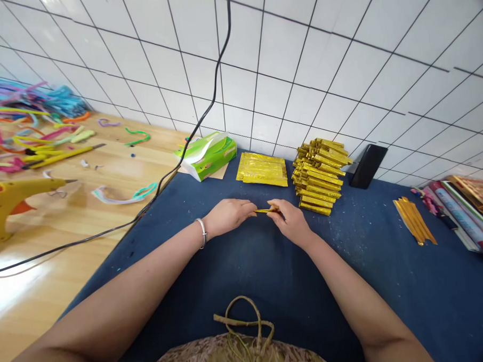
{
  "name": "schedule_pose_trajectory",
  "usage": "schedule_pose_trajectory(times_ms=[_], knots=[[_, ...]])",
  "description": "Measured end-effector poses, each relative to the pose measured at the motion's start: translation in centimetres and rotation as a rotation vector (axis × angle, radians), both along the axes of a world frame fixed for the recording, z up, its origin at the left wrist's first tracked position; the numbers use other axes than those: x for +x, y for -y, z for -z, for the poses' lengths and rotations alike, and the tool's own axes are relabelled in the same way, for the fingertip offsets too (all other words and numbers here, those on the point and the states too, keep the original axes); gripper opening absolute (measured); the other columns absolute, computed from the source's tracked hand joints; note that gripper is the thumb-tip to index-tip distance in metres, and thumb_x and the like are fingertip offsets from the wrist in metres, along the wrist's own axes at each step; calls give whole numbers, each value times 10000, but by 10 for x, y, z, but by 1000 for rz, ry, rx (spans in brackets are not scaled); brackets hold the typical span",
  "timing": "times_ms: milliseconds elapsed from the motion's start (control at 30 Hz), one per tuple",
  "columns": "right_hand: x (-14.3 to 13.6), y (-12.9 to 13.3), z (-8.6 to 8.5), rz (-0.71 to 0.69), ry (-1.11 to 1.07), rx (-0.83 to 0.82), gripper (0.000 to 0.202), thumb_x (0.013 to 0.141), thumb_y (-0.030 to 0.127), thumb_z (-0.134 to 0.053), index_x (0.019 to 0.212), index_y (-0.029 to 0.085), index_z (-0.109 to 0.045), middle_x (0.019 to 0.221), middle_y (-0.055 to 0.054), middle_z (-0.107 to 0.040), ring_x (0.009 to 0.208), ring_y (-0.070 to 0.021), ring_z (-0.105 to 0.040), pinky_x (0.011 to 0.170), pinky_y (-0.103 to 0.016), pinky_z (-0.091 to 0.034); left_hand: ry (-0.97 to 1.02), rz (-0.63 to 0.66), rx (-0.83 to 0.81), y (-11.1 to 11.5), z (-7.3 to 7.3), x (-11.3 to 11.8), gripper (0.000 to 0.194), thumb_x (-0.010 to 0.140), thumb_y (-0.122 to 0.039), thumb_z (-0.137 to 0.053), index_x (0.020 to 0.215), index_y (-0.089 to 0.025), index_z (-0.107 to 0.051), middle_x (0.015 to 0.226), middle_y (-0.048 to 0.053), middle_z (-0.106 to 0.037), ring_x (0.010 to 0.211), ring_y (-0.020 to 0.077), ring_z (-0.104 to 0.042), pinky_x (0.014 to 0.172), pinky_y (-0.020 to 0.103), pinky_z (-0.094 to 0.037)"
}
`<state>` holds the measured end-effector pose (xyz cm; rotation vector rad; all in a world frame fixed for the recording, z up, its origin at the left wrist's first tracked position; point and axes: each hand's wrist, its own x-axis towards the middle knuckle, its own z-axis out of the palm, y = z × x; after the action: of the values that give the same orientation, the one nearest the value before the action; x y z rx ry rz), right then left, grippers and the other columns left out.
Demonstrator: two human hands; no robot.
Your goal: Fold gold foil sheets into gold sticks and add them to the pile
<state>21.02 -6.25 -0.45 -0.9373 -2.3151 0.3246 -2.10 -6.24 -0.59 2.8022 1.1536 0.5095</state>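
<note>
Between my two hands, a thin strip of gold foil paper point(262, 211) is held just above the dark blue cloth point(237, 256). My left hand point(232, 214), with a silver bangle at the wrist, pinches its left end. The right end is gripped by the fingers of my right hand point(288, 219), which cover part of it. Just beyond the hands lies a flat stack of gold foil sheets point(262, 169). A tall pile of folded gold foil strips point(319, 175) rises behind my right hand.
A green tissue box point(210, 154) and a black phone point(369, 166) stand near the tiled wall. Flat orange-gold strips point(415, 221) and books point(463, 214) lie right. On the wooden table, left, are a yellow glue gun point(14, 201) and pipe cleaners point(31, 131). A black cable point(214, 97) hangs across.
</note>
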Motion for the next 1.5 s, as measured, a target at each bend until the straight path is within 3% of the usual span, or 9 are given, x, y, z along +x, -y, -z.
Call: schedule_pose_trajectory(times_ms=[67, 200, 400, 600, 733, 867, 1067, 1267, 1500], knots=[[0, 0, 1, -35, 86, 25, 241, 926, 255, -449, 1145, 190, -527, 1009, -76, -625, 946, -175, -589, 853, -310, -476, -3, 4, 8, -1, 1, -1, 298, 963, -356, -346, 941, -176, -583, 810, 23, -622, 758, 132, -598, 686, 227, -412], [0, 0, 3, -37, 182, 45, 206, 945, 243, -400, 1036, 195, -578, 930, -63, -635, 881, -164, -590, 805, -293, -474, -9, 25, 3, -1, 2, -1, 292, 961, -347, -355, 937, -185, -598, 791, 18, -625, 763, 126, -601, 704, 224, -418], [-1, 0, 1, 12, 224, 67, 206, 947, 236, -386, 955, 196, -588, 854, -52, -624, 820, -162, -575, 745, -280, -453, -19, -56, 59, 4, -2, 11, 257, 950, -351, -384, 956, -188, -583, 813, 23, -632, 761, 143, -603, 700, 256, -412], [-8, 2, 4, 14, 336, 100, 190, 942, 224, -398, 1002, 180, -573, 909, -69, -618, 882, -175, -563, 791, -288, -449, -78, -58, 93, 8, 1, 18, 136, 900, -199, -443, 850, -183, -568, 749, 17, -620, 698, 147, -587, 651, 266, -396], [-9, 2, 2, -8, 402, 125, 214, 944, 213, -387, 909, 178, -595, 826, -64, -622, 834, -172, -560, 794, -291, -441, -70, -25, 101, 8, 1, 20, 165, 912, -228, -432, 830, -183, -567, 763, 19, -632, 701, 153, -589, 662, 277, -400], [0, -5, 1, -44, 370, 127, 224, 945, 218, -390, 942, 180, -610, 838, -54, -644, 819, -164, -571, 805, -293, -443, -27, -26, 77, 5, -2, 14, 239, 940, -324, -405, 885, -185, -591, 789, 24, -646, 734, 146, -603, 698, 267, -408], [14, -16, 2, -53, 286, 111, 239, 949, 234, -392, 1008, 184, -617, 914, -52, -665, 833, -162, -581, 813, -302, -451, 79, -67, -28, -7, -2, -10, 265, 945, -337, -391, 930, -187, -609, 846, 28, -657, 825, 142, -620, 735, 235, -437], [17, -23, 6, -53, 289, 134, 235, 939, 206, -401, 992, 184, -629, 881, -63, -661, 831, -183, -548, 801, -334, -434, 148, 33, -165, -11, 4, -16, 265, 914, -167, -374, 1057, -191, -596, 938, 20, -670, 859, 128, -626, 788, 234, -466], [3, -11, -3, 5, 399, 233, 224, 925, 289, -466, 1050, 170, -608, 957, -94, -646, 925, -218, -509, 770, -351, -362, 67, -40, -26, -1, 1, 1, 285, 871, -107, -392, 1051, -178, -600, 895, 47, -665, 855, 153, -633, 775, 255, -478]])
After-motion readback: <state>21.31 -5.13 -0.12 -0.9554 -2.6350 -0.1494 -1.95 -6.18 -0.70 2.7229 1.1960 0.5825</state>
